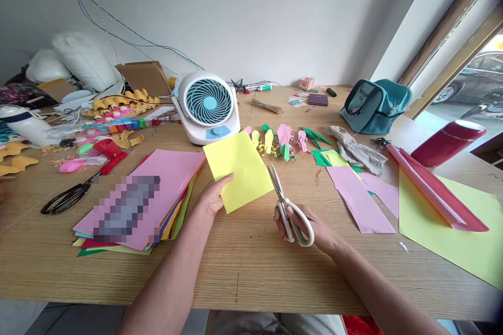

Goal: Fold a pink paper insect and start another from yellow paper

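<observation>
A sheet of yellow paper (239, 167) is pinched by its left lower edge in my left hand (214, 193), raised a little over the table. My right hand (302, 222) grips a pair of white-handled scissors (288, 209) by the handles. The scissors' blades point up and away, slightly parted, close to the paper's right corner but apart from it. Behind the sheet stand several small folded paper figures (285, 138) in yellow, pink and green. To the left lies a stack of coloured paper (168, 167) with a pink sheet on top and a blurred dark patch over it.
A white-and-blue fan (208, 104) stands behind the paper. Black-handled scissors (68, 196) lie at left among craft clutter. At right are pink paper strips (361, 199), a grey cloth (356, 149), a teal bag (375, 107), a red thermos (448, 144) and a large yellow-green sheet (479, 204).
</observation>
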The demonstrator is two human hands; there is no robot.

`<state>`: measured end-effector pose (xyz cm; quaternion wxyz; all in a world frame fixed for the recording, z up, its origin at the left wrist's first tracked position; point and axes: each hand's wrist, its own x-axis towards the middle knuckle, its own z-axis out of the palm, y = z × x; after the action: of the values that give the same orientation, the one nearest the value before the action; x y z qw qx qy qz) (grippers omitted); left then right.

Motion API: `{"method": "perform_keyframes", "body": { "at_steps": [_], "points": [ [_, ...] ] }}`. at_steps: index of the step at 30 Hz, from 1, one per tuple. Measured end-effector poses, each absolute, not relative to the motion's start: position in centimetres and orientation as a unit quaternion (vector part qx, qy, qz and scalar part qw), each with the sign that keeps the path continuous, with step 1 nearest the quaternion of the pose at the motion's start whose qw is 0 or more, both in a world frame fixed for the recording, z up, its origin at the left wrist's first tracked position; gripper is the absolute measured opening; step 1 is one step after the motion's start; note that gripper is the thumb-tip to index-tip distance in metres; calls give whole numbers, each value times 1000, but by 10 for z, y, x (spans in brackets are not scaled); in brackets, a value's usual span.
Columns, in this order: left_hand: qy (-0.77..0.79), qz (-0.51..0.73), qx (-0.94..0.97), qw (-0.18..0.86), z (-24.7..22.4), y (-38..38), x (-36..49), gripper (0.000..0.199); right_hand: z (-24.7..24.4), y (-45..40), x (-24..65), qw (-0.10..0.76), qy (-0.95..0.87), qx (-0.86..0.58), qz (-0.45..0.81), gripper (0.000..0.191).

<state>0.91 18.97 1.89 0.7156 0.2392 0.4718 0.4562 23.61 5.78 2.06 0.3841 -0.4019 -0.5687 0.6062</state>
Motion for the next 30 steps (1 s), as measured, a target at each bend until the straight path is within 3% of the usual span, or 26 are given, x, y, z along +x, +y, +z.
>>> {"method": "perform_keyframes", "body": {
  "at_steps": [9, 30],
  "points": [
    [466, 488, 208, 708, 20, 194, 7, 25, 17, 56, 239, 380, -537, -394, 642, 51],
    [460, 528, 186, 689, 17, 201, -4, 50, 15, 57, 239, 347, -525, -363, 688, 54]
  ]
}}
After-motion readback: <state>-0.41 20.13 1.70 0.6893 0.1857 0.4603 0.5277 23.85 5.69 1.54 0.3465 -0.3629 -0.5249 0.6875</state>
